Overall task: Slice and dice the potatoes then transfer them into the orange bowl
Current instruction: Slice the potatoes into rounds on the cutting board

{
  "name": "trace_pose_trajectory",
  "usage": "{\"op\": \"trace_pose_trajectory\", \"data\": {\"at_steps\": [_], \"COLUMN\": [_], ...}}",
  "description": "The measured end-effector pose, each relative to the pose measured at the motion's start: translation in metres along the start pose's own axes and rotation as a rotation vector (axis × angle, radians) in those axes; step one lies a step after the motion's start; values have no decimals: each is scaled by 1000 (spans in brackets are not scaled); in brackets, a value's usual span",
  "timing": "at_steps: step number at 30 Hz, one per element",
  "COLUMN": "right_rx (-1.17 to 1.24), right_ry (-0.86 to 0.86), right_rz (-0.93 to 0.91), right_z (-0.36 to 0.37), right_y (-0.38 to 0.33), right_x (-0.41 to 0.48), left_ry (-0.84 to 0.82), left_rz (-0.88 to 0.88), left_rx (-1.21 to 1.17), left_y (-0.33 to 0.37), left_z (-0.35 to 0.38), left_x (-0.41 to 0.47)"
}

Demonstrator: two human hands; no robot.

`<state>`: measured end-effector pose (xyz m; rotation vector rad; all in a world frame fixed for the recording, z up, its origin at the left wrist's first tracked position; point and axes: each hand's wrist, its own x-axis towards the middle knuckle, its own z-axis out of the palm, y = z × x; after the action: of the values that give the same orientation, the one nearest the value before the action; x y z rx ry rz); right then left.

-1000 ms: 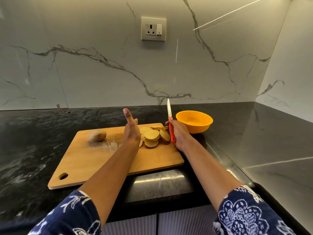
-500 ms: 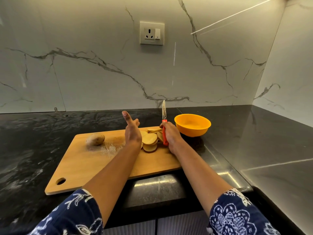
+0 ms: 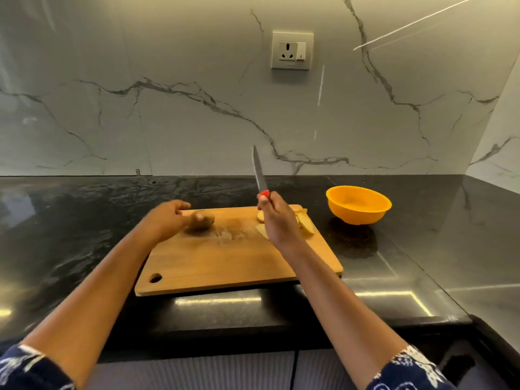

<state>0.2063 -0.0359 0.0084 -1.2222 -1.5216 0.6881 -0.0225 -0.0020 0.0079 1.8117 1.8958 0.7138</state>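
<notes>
Right grip (image 3: 277, 220) clenched on knife (image 3: 260, 175), blade upright, tip tilted left | left grip (image 3: 166, 218) at potato (image 3: 206, 220): cannot tell

The middle of the pale wooden cutting board (image 3: 225, 257) lies open between my left hand (image 3: 166, 220) and my right hand (image 3: 277, 220), whose upright red-handled knife (image 3: 260, 175) stands before the pale potato slices (image 3: 306, 225).

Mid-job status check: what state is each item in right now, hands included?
Whole potato: uncut, on the cutting board's left part.
Left hand: at the whole potato, blurred; grip unclear.
Right hand: grips the knife's red handle.
Knife: raised, blade pointing up.
Potato slices: cut, undiced, on the board's right part, partly hidden.
Orange bowl: upright, empty, right of the board.
Cutting board: lying flat.
</notes>
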Motion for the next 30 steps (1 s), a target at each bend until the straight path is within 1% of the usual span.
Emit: {"op": "trace_pose_trajectory", "data": {"at_steps": [1, 2, 6, 9, 11, 14, 16, 19, 21, 25, 26, 28, 30], "right_rx": [-25, -52, -161, -209, -229, -250, -239, -198, -188, -198, -210, -235, -255], "right_ry": [-30, -54, -72, -66, -47, 29, 65, 90, 111, 114, 113, 121, 127], "right_rz": [-6, -12, -47, -28, -16, -63, -76, -38, -25, -18, -23, -46, -81], "right_z": [7, 12, 18, 15, 14, 11, 9, 4, 0, -2, -1, -1, -1], "right_y": [-1, -1, 3, 9, 12, 14, 15, 16, 18, 18, 17, 15, 13], "right_x": [0, 0, -1, -2, 0, 1, 1, 3, 4, 5, 5, 4, 0], "left_ry": [-84, -113, -51, -135, -224, -319, -340, -318, -259, 32, 51, 12, -55], "left_rz": [28, 58, 125, 176, 160, 102, 91, 146, 185, 162, 165, 212, 255], "left_rx": [56, 86, 45, -17, -114, -262, -235, -4, 32, 35, 43, 68, -59], "left_y": [-2, -3, -1, 4, 11, 22, 28, 30, 25, 14, 12, 11, 10], "left_z": [2, 4, 7, 8, 7, 9, 17, 26, 27, 27, 25, 20, 16], "left_x": [0, 0, 3, 8, 11, 20, 26, 36, 40, 36, 33, 30, 25]}}
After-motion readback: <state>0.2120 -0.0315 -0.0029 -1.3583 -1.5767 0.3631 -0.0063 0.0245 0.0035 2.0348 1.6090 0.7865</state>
